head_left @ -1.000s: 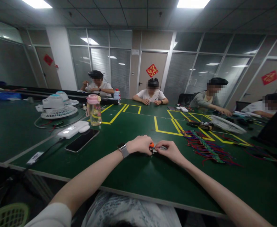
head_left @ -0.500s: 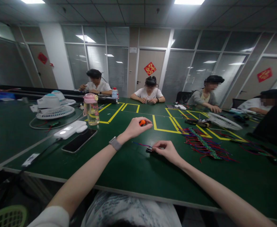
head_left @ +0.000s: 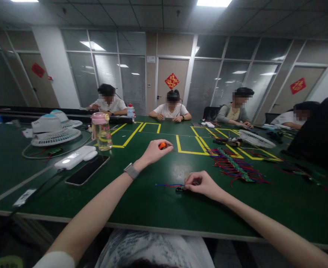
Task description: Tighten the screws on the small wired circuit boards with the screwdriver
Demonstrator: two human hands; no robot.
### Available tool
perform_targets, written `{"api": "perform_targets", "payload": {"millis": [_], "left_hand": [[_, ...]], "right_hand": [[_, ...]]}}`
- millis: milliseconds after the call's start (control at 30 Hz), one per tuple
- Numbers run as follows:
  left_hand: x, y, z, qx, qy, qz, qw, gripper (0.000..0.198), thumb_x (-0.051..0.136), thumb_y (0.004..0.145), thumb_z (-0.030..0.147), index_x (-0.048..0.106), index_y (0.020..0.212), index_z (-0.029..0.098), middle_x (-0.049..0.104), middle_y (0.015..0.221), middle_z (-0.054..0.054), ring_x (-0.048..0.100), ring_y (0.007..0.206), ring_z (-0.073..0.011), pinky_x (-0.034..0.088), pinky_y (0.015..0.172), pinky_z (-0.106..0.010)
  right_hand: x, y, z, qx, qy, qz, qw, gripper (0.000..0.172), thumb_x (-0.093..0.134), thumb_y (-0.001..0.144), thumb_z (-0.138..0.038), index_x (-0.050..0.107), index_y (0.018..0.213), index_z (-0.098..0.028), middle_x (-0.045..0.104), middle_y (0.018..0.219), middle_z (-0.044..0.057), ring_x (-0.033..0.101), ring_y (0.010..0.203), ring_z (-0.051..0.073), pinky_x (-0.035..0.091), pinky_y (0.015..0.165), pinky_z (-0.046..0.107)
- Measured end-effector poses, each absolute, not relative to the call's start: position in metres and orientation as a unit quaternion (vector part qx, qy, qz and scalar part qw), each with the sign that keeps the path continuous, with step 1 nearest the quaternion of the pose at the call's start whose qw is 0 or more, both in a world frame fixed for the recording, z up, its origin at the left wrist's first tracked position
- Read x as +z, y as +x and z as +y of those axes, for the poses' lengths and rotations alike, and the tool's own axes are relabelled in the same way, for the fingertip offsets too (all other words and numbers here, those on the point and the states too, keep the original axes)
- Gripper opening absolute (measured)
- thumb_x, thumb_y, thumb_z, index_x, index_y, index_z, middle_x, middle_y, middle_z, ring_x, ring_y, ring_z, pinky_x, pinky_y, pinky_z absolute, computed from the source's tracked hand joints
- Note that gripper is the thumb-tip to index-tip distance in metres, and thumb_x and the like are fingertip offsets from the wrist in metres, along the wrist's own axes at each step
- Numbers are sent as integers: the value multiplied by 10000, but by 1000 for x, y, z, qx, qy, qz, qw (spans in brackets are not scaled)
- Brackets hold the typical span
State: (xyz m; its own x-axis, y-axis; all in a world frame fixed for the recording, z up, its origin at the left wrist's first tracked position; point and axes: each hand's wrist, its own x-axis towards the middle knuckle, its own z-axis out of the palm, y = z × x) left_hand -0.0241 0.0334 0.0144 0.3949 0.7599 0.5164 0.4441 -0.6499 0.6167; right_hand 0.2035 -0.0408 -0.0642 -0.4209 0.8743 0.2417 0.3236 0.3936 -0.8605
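Note:
My left hand (head_left: 154, 150) is raised a little over the green table (head_left: 158, 208), fingers curled round a small orange tool (head_left: 162, 145). A grey watch sits on that wrist. My right hand (head_left: 201, 183) rests on the table, pinching a small black part (head_left: 179, 189) from which red and blue wires (head_left: 166, 185) run out to the left. The two hands are apart, the left one farther from me.
A heap of coloured wires (head_left: 232, 163) lies to the right. On the left are a black phone (head_left: 87, 169), a white power bank (head_left: 75, 157), a pink-lidded bottle (head_left: 101, 130) and white fans (head_left: 53, 128). Yellow tape boxes (head_left: 190, 145) mark the middle. Several people sit across the table.
A second ago both hands met at the small part with the orange tool. My left hand has since lifted away and forward with the tool; my right hand stays on the part.

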Motion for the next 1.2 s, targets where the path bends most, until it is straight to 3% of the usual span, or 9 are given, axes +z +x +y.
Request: {"api": "perform_targets", "payload": {"millis": [167, 300, 500, 700, 900, 1200], "left_hand": [[10, -24, 36, 395, 825, 349, 202, 314, 552, 795, 410, 704, 921, 166, 695, 960, -16, 617, 894, -151, 441, 854, -267], [7, -21, 35, 383, 831, 348, 206, 312, 555, 796, 406, 705, 924, 164, 696, 964, -13, 620, 884, -145, 441, 843, -257], [4, -18, 34, 377, 837, 343, 201, 290, 558, 797, 383, 708, 909, 161, 703, 948, -9, 625, 870, -140, 441, 828, -245], [1, -19, 38, 379, 837, 343, 196, 287, 560, 794, 382, 711, 892, 159, 707, 931, -13, 629, 858, -146, 444, 821, -248], [1, -18, 37, 375, 838, 346, 193, 265, 557, 795, 359, 710, 888, 163, 707, 928, -17, 627, 856, -156, 449, 819, -255], [-1, -17, 36, 373, 844, 331, 195, 262, 554, 805, 363, 709, 884, 168, 700, 931, -31, 624, 843, -160, 454, 832, -271]], "right_hand": [[-65, 265, -90, 333, -445, -749, 360, 213, 689, 734, -364, 676, 637, -175, 682, 737, 74, 639, 803, 214, 499, 731, 321], [-68, 334, -120, 257, -557, -689, 386, 302, 729, 647, -492, 691, 588, -198, 687, 772, 145, 650, 817, 268, 505, 727, 368], [-73, 417, -129, 220, -654, -609, 390, 400, 713, 581, -629, 738, 604, -230, 670, 906, 242, 655, 835, 251, 458, 790, 398], [-70, 429, -115, 220, -654, -595, 412, 385, 727, 579, -593, 740, 612, -210, 686, 898, 217, 669, 822, 234, 478, 776, 352], [-74, 427, -116, 176, -659, -591, 431, 387, 751, 530, -555, 716, 602, -176, 708, 843, 125, 672, 802, 265, 529, 751, 293], [-79, 432, -118, 142, -675, -626, 365, 334, 690, 615, -514, 713, 626, -182, 716, 879, 107, 672, 847, 270, 531, 759, 268]]}}
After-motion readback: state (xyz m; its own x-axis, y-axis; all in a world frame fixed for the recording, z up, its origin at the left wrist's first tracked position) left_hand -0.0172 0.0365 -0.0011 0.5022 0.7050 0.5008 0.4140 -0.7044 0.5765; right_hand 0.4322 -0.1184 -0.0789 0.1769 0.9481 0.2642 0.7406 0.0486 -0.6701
